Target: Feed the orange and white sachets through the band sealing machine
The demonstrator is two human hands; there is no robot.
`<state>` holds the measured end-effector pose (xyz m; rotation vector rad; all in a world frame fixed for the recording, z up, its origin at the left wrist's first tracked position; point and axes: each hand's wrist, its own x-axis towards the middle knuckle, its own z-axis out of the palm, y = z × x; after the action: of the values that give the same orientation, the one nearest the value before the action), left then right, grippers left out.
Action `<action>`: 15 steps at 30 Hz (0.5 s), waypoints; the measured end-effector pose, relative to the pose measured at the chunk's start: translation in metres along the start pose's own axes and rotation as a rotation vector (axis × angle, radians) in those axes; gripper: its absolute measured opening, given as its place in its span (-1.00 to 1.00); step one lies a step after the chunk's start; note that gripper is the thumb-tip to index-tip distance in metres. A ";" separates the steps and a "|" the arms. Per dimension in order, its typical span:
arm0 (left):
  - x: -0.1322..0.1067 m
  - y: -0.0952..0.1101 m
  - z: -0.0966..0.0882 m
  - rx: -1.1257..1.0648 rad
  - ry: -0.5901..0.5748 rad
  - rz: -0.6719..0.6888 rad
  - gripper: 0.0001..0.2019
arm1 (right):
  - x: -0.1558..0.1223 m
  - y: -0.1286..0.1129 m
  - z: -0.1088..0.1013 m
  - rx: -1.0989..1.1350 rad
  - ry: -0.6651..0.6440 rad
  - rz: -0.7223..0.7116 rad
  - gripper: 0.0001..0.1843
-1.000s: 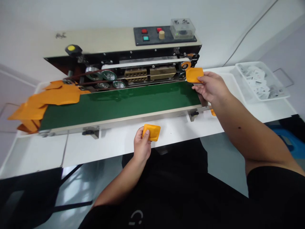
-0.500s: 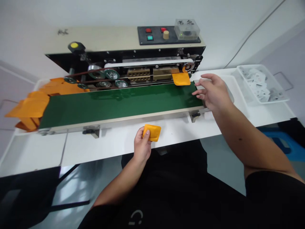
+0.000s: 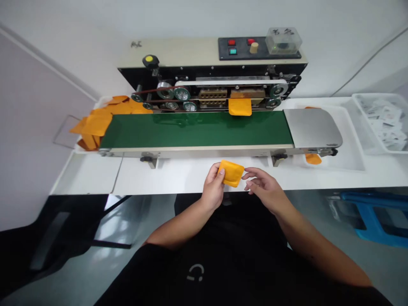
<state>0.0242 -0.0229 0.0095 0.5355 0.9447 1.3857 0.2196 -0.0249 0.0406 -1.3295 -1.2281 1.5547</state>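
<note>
My left hand (image 3: 214, 187) pinches a small yellow-orange packet (image 3: 232, 173) by its left side, thumb on top, over the front of the white table. Just right of that packet is my right hand (image 3: 263, 187), its fingers apart and a fingertip close to the packet's edge; whether it touches, I cannot tell. Behind them, a second orange packet (image 3: 240, 107) hangs by its upper edge from the band sealing machine (image 3: 248, 91), above the green conveyor belt (image 3: 191, 131).
Many orange packets (image 3: 98, 123) pile up at the belt's left end. On the right are a metal plate (image 3: 314, 127), a white tray (image 3: 349, 148) with orange packets partly under the plate, and a clear bin (image 3: 366, 123) of small white packets. A blue stool (image 3: 366, 216) stands below.
My right hand has come back from the belt's right end to beside the held packet. The packet in the sealer has moved left along it. The view has shifted.
</note>
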 end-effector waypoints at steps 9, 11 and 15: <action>-0.011 -0.001 0.014 0.155 -0.188 0.058 -0.57 | 0.001 0.002 0.017 0.151 0.120 -0.046 -0.63; -0.010 -0.001 0.012 0.167 -0.201 0.074 -0.59 | 0.000 -0.001 0.015 0.173 0.142 -0.061 -0.64; -0.009 0.001 0.008 0.186 -0.226 0.072 -0.62 | 0.000 -0.006 0.008 0.195 0.172 -0.076 -0.64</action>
<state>0.0306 -0.0300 0.0165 0.8549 0.8812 1.2764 0.2117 -0.0250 0.0468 -1.2471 -0.9833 1.4355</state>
